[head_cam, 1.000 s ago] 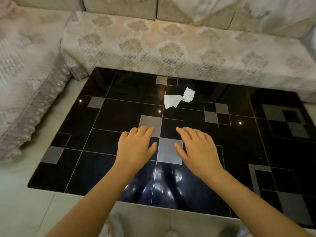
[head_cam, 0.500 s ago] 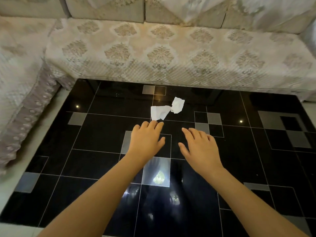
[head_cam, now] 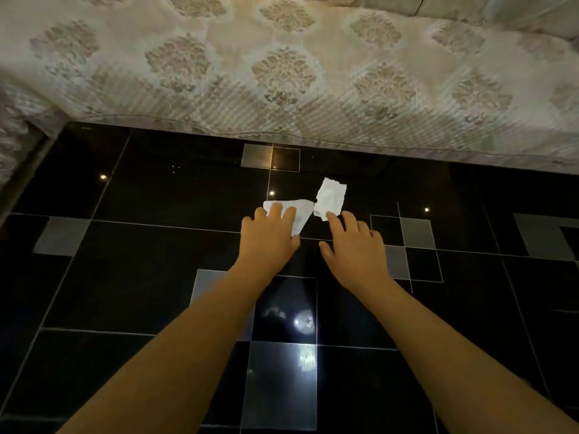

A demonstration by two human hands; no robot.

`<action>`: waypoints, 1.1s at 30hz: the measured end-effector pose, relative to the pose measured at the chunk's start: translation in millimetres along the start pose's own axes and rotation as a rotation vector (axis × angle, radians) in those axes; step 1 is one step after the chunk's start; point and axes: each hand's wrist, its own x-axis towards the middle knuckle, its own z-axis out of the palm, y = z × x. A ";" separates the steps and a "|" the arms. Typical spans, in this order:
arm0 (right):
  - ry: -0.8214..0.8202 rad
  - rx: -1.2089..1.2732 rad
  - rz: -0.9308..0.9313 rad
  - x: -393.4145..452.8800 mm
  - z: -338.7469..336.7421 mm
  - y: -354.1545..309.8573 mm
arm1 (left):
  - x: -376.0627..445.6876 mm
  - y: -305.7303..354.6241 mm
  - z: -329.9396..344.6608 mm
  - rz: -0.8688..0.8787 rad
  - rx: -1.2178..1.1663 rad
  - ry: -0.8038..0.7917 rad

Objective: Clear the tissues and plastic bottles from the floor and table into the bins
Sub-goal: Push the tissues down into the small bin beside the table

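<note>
Two white tissues lie side by side on the glossy black table. My left hand lies flat over the left tissue, with straight fingers covering most of it. My right hand reaches beside it, and its fingertips touch the near edge of the right tissue. Neither hand grips anything. No bottle or bin is in view.
A sofa with a cream patterned cover runs along the table's far edge, close behind the tissues. Another covered seat borders the far left corner. The table has grey square insets and bright light reflections.
Both hands have moved forward across the table and now reach the tissues; before, they hovered short of them. The camera has come closer and lower.
</note>
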 end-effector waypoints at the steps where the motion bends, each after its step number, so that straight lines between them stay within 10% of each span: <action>1: -0.009 0.005 0.013 9.8 8.1 0.1 | 6.3 -0.2 8.7 0.004 -0.010 -0.016; 14: -0.168 0.247 0.133 96.5 54.1 3.5 | 58.6 -22.8 61.8 0.015 -0.041 -0.081; 23: -0.203 0.788 -0.108 40.0 61.4 -59.9 | 11.7 -37.1 47.9 0.053 -0.462 -0.038; 33: 0.017 0.734 -0.294 -39.2 43.3 -89.6 | -97.5 -66.5 22.7 -0.039 -0.543 0.191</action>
